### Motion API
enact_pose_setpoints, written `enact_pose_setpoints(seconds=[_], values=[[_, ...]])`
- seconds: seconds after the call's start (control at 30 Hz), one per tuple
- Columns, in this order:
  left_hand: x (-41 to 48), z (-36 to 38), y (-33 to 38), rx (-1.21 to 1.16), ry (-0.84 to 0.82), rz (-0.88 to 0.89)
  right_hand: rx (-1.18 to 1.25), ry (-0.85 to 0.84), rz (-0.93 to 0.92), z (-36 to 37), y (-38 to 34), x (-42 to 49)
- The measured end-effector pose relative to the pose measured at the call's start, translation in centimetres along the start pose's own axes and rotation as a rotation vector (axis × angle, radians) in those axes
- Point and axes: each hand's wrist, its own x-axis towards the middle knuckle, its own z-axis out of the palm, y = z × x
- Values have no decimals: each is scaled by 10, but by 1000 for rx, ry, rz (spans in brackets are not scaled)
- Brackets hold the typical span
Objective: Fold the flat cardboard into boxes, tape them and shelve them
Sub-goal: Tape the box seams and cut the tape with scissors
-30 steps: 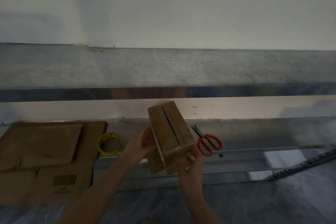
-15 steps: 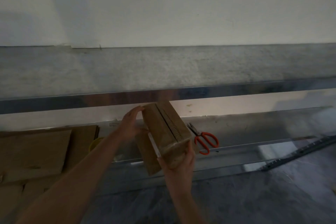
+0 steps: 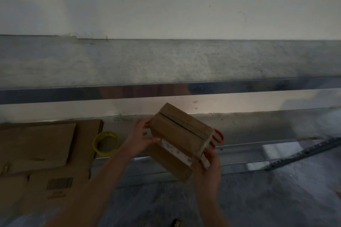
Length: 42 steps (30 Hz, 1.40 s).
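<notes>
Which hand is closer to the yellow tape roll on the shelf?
The left. The left hand grips the left end of the cardboard box, just right of the tape roll; the right hand holds its near right corner, farther off.

Upper shelf (image 3: 166,64) bare; tape roll (image 3: 105,142), scissors (image 3: 217,137) below.

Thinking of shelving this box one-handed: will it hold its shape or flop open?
Probably light: the left hand and right hand hold the box up by its ends. Its walls look straight, so likely stiff. The top seam shows a dark gap, so the flaps may spring open if squeezed.
</notes>
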Motion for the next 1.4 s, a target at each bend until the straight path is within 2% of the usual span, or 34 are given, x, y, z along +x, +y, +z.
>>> enact_pose_setpoints(seconds=[0.2, 0.43, 0.6, 0.73, 0.83, 0.93, 1.0, 1.1, 1.23, 1.33, 1.4], values=[[-37, 12, 8, -292, 41, -46, -73, -88, -100, -19, -15, 23], [-81, 24, 5, -386, 277, -32, -191, -210, -209, -31, -24, 32], [-91, 27, -2, -323, 406, -33, -128, -294, -182, -13, -27, 39], [-92, 27, -12, -261, 302, -107, -177, -216, -99, 8, -31, 45], [-84, 16, -10, -98, 219, -55, -193, -118, -80, 18, -33, 37], [-66, -10, -5, -116, 84, 31, 104, -194, 88, 25, -33, 20], [-54, -28, -1, -179, 41, -32, 215, -277, 158, 30, -29, 6], [-38, -47, -3, -81, -11, -65, 93, -416, 100, 36, -28, -11], [-27, -53, 0, 88, -136, -19, 41, -499, 48, 39, -32, -16], [-31, -50, 1, 117, -123, -33, -20, -550, -26, 38, -38, -21], [-41, -43, 2, 187, -91, -19, -57, -519, -72, 38, -37, -25]])
